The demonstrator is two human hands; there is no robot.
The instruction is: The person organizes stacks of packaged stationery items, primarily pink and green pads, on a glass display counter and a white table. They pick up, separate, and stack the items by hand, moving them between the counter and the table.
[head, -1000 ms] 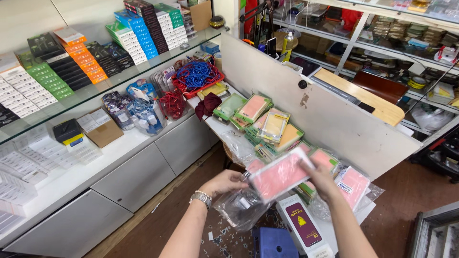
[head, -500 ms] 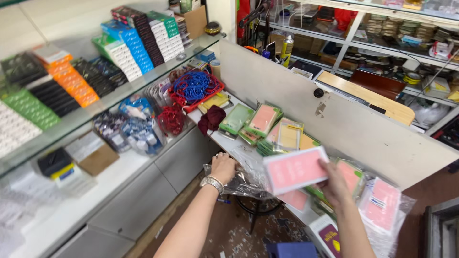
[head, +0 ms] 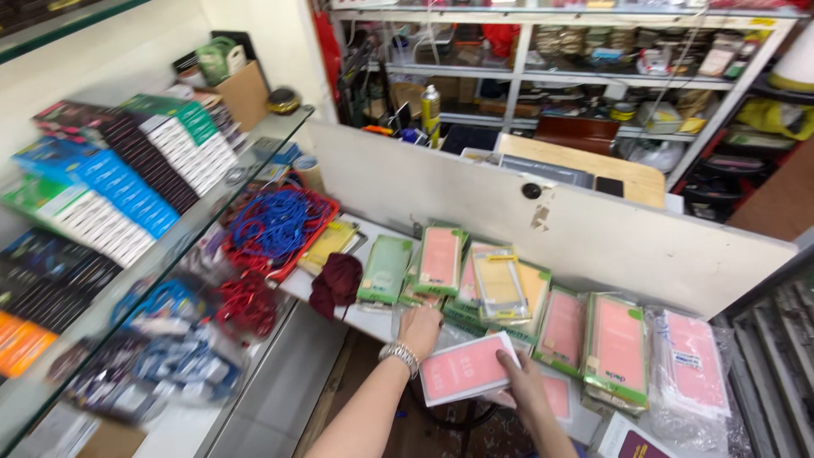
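Pink phone case [head: 465,370] sits pinched in my right hand [head: 526,388], not yet shelved; my left hand [head: 419,329] presses flat on the clear wrapper [head: 405,315] beside it.

Glass shelf [head: 246,182] at left holds rows of small boxes [head: 127,182] in blue, green, black and white. Red tray [head: 284,254] below with blue cables [head: 275,216]; red cables [head: 246,301] just beside. Dark red cloth [head: 337,282] on the counter edge. White board [head: 509,216] stands behind. Metal shelving [head: 543,76] at the back, cluttered; spray can [head: 432,114] there.
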